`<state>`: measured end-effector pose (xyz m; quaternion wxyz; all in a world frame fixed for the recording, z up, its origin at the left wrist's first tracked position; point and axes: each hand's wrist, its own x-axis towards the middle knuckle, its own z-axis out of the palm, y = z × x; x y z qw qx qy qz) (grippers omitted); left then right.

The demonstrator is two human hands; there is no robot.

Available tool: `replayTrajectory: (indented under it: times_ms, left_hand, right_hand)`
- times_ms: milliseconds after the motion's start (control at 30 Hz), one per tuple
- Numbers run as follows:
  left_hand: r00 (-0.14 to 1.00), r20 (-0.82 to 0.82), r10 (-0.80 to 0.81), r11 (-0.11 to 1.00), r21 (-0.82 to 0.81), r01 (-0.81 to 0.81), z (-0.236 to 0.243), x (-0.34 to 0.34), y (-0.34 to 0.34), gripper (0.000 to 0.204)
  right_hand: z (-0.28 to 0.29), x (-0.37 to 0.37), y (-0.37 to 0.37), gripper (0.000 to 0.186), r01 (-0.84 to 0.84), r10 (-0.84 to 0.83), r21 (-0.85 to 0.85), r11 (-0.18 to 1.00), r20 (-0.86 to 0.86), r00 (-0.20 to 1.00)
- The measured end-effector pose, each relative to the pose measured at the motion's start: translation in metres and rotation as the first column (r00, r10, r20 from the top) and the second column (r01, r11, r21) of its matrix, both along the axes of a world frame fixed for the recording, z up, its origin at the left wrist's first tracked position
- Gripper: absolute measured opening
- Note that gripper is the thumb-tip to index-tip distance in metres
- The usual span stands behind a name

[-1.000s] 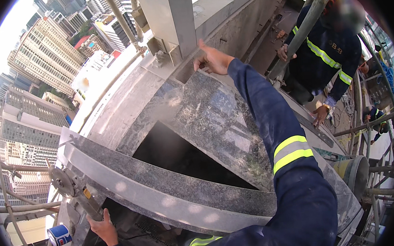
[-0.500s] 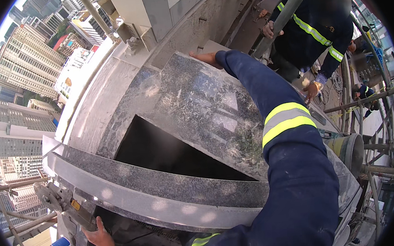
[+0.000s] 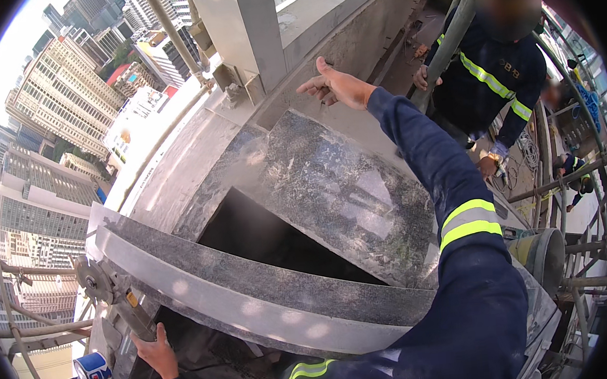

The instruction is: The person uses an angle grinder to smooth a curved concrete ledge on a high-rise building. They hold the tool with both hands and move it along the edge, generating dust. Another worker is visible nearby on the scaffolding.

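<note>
At the lower left my left hand (image 3: 158, 352) grips the grey body of an angle grinder (image 3: 133, 313). The grinder's round disc (image 3: 94, 279) points up and away, beside the outer end of a curved stone ledge (image 3: 275, 277). My right arm stretches forward over a speckled dark grey stone slab (image 3: 339, 194). Raised past the slab's far edge, my right hand (image 3: 338, 87) is empty, thumb up and fingers apart, the fingers pointing left. Between slab and ledge lies a dark triangular gap (image 3: 249, 229); its depth cannot be seen.
A co-worker (image 3: 501, 67) in a dark reflective jacket stands at the upper right by a slanting scaffold pole (image 3: 452, 35). Another person (image 3: 574, 172) is farther off. A grey column (image 3: 238, 38) rises behind. At left, a blue-and-white can (image 3: 93, 368) stands near scaffold poles, above a long drop.
My right hand has lifted off the slab's far edge and now points left in the air. The grinder stays in my left hand. The whole view has shifted slightly.
</note>
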<state>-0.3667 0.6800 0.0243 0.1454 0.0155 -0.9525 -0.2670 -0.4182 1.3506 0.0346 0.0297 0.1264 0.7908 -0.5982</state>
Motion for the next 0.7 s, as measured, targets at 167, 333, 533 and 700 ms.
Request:
replayTrajectory:
  times_ms: [167,333,533,700]
  left_hand:
    - [1.000,-0.009,-0.028,1.000,0.002,0.028,0.001,-0.004,0.000,0.051]
    - [0.999,-0.016,-0.038,0.999,0.024,0.038,-0.001,-0.003,-0.004,0.050]
    - [0.999,0.004,-0.036,0.998,0.059,0.035,-0.003,-0.005,-0.005,0.050]
    - [1.000,0.004,-0.014,0.998,0.058,0.014,0.000,0.000,0.002,0.051]
  right_hand:
    - [-0.013,-0.035,-0.013,0.095,-0.010,0.011,-0.004,1.000,0.043,0.999]
    - [-0.027,-0.061,-0.010,0.086,-0.097,0.099,-0.019,0.995,0.124,0.987]
    - [-0.045,-0.053,-0.023,0.075,-0.092,0.091,-0.003,0.996,0.153,0.984]
    - [-0.047,-0.038,-0.027,0.072,-0.168,0.172,-0.043,0.985,0.120,0.978]
